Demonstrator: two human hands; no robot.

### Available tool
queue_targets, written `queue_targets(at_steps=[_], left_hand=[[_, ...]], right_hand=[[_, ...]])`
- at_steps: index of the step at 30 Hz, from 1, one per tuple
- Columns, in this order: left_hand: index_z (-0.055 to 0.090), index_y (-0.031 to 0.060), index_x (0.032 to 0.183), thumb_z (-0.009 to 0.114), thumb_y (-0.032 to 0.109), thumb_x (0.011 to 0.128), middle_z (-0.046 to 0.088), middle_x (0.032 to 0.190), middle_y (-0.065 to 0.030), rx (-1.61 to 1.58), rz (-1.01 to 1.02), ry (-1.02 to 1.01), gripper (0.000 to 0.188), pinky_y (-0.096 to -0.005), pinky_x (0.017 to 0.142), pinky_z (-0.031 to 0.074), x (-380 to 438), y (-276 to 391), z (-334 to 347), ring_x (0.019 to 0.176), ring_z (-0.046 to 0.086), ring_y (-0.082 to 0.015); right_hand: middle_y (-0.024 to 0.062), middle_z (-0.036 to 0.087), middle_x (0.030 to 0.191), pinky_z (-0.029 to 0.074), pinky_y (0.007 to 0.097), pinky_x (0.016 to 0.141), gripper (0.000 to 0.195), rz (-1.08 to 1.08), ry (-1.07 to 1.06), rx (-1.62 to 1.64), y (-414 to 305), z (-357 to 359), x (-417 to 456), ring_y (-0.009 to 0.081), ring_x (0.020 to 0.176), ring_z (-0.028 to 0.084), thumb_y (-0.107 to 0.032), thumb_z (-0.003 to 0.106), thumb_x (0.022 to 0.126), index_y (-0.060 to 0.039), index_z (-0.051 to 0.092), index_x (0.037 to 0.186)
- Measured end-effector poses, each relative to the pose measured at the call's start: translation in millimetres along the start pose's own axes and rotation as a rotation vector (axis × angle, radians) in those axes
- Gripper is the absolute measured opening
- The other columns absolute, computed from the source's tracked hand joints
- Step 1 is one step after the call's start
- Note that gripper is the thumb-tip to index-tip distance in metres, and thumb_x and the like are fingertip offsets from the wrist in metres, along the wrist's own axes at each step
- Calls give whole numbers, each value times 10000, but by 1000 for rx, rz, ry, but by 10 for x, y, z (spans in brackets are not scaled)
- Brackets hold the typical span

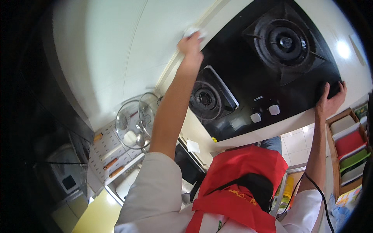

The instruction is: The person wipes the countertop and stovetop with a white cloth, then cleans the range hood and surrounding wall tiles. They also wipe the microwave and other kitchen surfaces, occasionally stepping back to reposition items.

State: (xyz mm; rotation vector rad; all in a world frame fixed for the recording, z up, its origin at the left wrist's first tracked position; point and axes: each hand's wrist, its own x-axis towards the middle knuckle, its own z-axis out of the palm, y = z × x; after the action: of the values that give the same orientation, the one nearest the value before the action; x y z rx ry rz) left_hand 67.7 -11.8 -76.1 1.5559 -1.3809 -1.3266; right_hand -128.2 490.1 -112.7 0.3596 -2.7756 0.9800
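Observation:
My left hand is stretched out past the far side of a black glass gas hob. It grips a white cloth or wipe, partly hidden and blurred, against the strip where the counter meets the wall. At the hob's front right corner, my right hand rests with its fingers apart and holds nothing. Two burners show: a large right burner on its pan support and a left burner, partly behind my left arm. Two white knobs sit at the hob's front.
Glass pot lids hang on a perforated board with several utensils, left of my arm. A white paper piece lies near the hob's front left. Colourful boards or trays stand in a rack at right. A black cable crosses my right arm.

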Motion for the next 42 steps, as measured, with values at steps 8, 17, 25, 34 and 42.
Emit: queue_targets(at_steps=[8,17,25,34,42], left_hand=[[785,-38,1054,862,99,857,802,975,-114,714,406,-249,252,-337,748,591,-804,510,-1024,822,748,-165],[722,9,1402,641,-28,999,547,1634,-222,886,530,-736,413,-430,1188,525,-2977,-524,-1100,1499,553,-395],[634,8,1504,647,152,1080,362,1782,-109,793,557,-886,448,-414,1228,496,-3208,-715,-846,1634,367,-277],[817,61,1235,707,13,996,658,1520,-185,645,616,-526,268,-439,1107,572,-2561,-636,-330,1350,674,-365],[836,13,911,853,34,866,724,1069,-128,711,424,-916,52,-411,912,602,-3133,-585,-457,1000,734,-301]], right_hand=[[247,608,1478,405,509,1217,764,-89,37,-27,107,76,-21,414,1409,540,-533,731,1023,47,570,1494],[230,640,1438,406,501,1214,677,-79,50,7,233,132,-48,407,1368,577,-514,721,1036,23,630,1438],[221,638,1437,401,484,1220,667,-86,50,-27,288,134,-37,404,1366,575,-490,739,1027,24,627,1438],[238,627,1413,412,497,1185,644,-80,50,-8,188,168,-79,404,1331,575,-449,720,1044,40,603,1446],[250,600,1471,376,491,1223,671,-87,15,22,175,107,-73,416,1400,535,-467,708,1046,48,582,1457]])
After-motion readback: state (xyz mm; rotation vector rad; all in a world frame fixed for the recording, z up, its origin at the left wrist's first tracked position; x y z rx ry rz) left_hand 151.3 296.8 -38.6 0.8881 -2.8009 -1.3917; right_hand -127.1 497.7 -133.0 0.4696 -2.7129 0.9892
